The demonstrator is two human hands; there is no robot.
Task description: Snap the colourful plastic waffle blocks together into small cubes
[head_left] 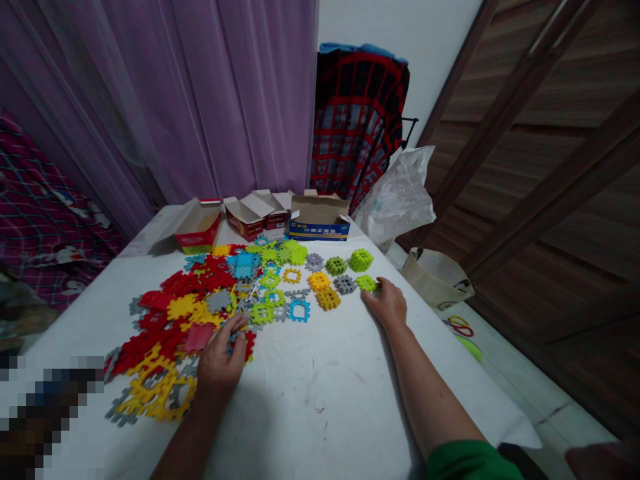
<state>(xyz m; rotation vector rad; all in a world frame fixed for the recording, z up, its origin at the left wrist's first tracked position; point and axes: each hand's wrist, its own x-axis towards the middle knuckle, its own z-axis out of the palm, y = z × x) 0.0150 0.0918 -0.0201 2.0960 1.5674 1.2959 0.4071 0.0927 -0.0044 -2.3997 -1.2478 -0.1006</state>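
Note:
My right hand (387,303) is at the right of the table, its fingers closed on the edge of a lime-green toothed plastic building piece (367,283). Beside that piece lie a grey stack (345,285), a dark green stack (337,266) and a taller lime-green stack (361,259). Yellow pieces (328,299) lie just to their left. Over the near right edge of the loose pile rests my left hand (223,353), thumb and fingers apart. Below it are red and bluish pieces, partly hidden. Red pieces (190,283) make up much of the pile, among yellow, grey, blue and green ones.
Along the table's far edge stand an open red box (200,227), smaller red cartons (245,220) and a blue battery box (320,227). A clear plastic bag (397,197) is behind the right corner. On the floor are a cloth bag (435,277) and red-handled scissors (461,327).

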